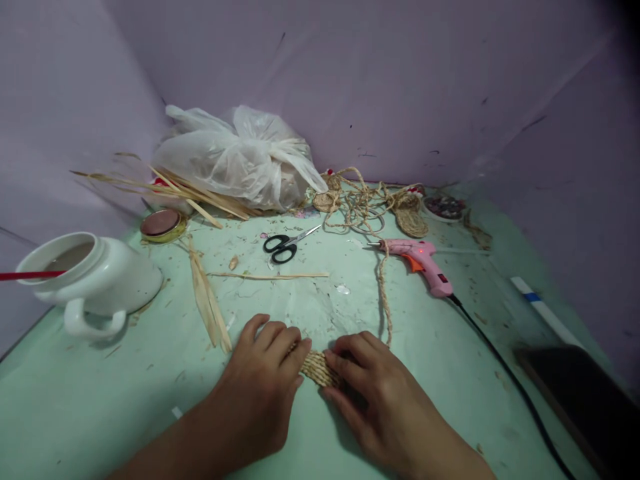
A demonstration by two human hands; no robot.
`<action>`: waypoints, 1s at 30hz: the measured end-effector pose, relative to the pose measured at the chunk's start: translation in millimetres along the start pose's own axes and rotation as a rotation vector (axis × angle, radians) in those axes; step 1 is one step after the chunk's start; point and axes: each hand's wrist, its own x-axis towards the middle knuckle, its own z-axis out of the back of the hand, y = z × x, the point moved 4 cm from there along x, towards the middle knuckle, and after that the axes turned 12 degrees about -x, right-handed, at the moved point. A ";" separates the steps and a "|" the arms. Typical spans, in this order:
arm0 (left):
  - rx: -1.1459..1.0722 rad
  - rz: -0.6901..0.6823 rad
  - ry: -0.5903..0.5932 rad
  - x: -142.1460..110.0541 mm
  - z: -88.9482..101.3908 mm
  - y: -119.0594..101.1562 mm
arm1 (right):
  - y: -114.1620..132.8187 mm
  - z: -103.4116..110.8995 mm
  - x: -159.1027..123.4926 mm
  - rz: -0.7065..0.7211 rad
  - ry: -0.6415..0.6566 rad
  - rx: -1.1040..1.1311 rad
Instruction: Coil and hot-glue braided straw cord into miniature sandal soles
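Observation:
Between my two hands is a small woven straw piece point(321, 370), made of rows of braided cord, low at the front middle of the table. My left hand point(267, 380) grips its left end with curled fingers. At the other end, my right hand point(373, 390) pinches it between thumb and fingers. A braided straw cord point(384, 293) runs from beside my right hand back to a loose tangle point(357, 200) near the wall. Both palms are hidden, and so are the ends of the woven piece.
Beyond my hands lie black-handled scissors point(284, 248) and a pink glue gun point(417, 257) with a black cable. A white mug point(95, 287) stands at left, dry straw strips point(205, 293) nearby. Behind are a plastic bag point(240, 160) and woven soles point(411, 219); a dark flat object point(580, 400) sits right.

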 end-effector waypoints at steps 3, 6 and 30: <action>-0.128 -0.017 -0.038 4.1 0.5 1.2 | 0.0 2.2 0.5 -0.001 0.015 0.026; -0.183 -0.018 -0.059 7.5 -0.6 3.4 | -3.8 5.2 1.3 -0.014 0.019 0.023; -0.082 -0.094 0.048 10.7 1.5 6.2 | -6.7 -0.7 -1.4 -0.069 -0.123 -0.249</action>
